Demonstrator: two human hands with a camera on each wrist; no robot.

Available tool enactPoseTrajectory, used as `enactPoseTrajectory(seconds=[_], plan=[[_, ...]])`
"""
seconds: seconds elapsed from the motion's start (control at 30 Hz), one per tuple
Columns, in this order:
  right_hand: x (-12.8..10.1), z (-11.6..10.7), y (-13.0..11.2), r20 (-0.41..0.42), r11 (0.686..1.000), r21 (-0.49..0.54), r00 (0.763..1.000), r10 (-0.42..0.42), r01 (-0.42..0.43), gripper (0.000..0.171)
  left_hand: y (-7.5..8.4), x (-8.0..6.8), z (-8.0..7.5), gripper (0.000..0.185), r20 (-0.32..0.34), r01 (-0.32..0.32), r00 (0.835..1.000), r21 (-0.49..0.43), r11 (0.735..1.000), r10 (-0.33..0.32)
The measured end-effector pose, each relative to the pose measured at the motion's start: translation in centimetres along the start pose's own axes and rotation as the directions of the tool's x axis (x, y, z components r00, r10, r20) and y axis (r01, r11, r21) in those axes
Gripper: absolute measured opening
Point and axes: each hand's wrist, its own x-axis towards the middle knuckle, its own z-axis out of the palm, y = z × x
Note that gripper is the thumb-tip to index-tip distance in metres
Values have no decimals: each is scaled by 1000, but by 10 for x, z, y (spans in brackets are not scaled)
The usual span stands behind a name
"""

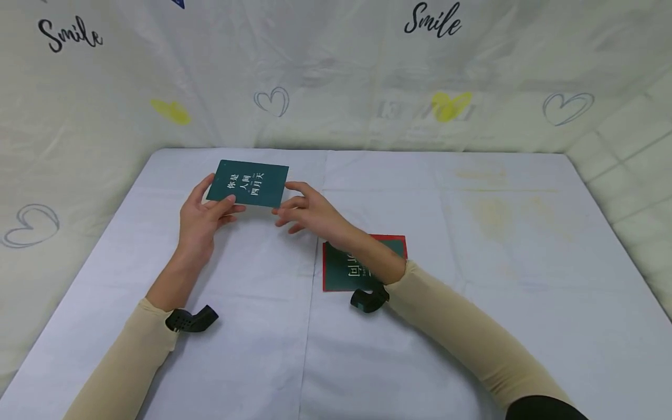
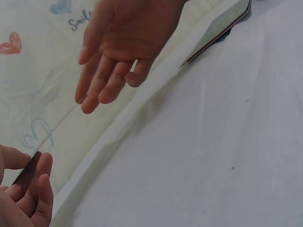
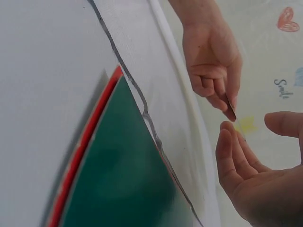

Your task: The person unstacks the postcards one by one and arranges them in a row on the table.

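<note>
- While I watch from the head camera, I see the left hand (image 1: 198, 220) holding a dark green card (image 1: 248, 183) above the far left part of the table (image 1: 472, 303), thumb on the printed face and fingers curled behind its left edge.
- In the left wrist view I see that same hand (image 2: 23, 194) low in the corner with the card (image 2: 27, 166) edge-on between thumb and fingers, so the pinch is plain.
- From the right wrist view I see the card (image 3: 230, 107) only as a thin dark sliver in the left hand (image 3: 210, 59).
- I read the right hand (image 1: 310, 213) as spread and relaxed just beside the card's right edge, fingers stretched toward it; whether a fingertip touches the edge I cannot tell.
- The right wrist camera shows me that hand (image 3: 265, 175) with its fingers apart and nothing in them, and the left wrist camera shows it (image 2: 118, 47) the same way.
- I see a second green card with a red border (image 1: 362, 265) lying flat on the white cloth near the middle of the table, partly hidden under the right forearm.
- Its red edge and green face (image 3: 123, 170) fill the lower left of the right wrist view.
- I note a black wrist mount on each forearm and a pale backdrop with hearts and the word "Smile" (image 1: 433, 20) behind the table.
</note>
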Motion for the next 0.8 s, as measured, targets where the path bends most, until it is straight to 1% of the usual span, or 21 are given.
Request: enactPoseTrajectory(seconds=[0.2, 0.5, 0.6, 0.8], plan=[[5, 8, 0, 9, 1000, -24, 1000, 3, -2, 71, 0, 1, -3, 80, -56, 42, 998, 11, 999, -42], [15, 21, 2, 12, 1000, -16, 1000, 22, -22, 70, 1, 2, -13, 80, -97, 83, 992, -18, 996, -85], [17, 26, 1, 14, 1000, -6, 1000, 28, -28, 70, 1, 2, -16, 79, -114, 102, 988, -10, 995, -102], [21, 33, 1, 19, 999, -12, 999, 39, -39, 70, 1, 3, -23, 78, -139, 111, 984, 5, 994, -109]])
